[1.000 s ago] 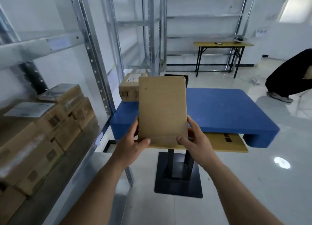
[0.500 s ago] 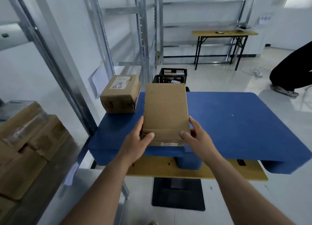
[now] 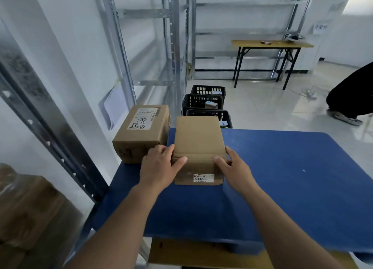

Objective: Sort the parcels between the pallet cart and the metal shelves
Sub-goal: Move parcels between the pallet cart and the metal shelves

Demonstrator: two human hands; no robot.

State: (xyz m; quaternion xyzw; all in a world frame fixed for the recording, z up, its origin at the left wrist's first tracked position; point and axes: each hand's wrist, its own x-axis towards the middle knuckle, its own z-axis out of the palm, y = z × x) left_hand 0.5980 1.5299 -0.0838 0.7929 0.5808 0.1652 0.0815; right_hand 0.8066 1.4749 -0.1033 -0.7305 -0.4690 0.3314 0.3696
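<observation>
A plain brown parcel (image 3: pixel 198 145) is held at its near end by both hands, the left hand (image 3: pixel 159 167) and right hand (image 3: pixel 235 167) curled round its sides, on or just above the blue surface of the pallet cart (image 3: pixel 282 177); contact cannot be judged. Its long axis runs away from the viewer, small label nearest. One labelled parcel (image 3: pixel 142 131) is already set just beside it; blurred boxes (image 3: pixel 30 208) are left on the metal shelves (image 3: pixel 50 137).
</observation>
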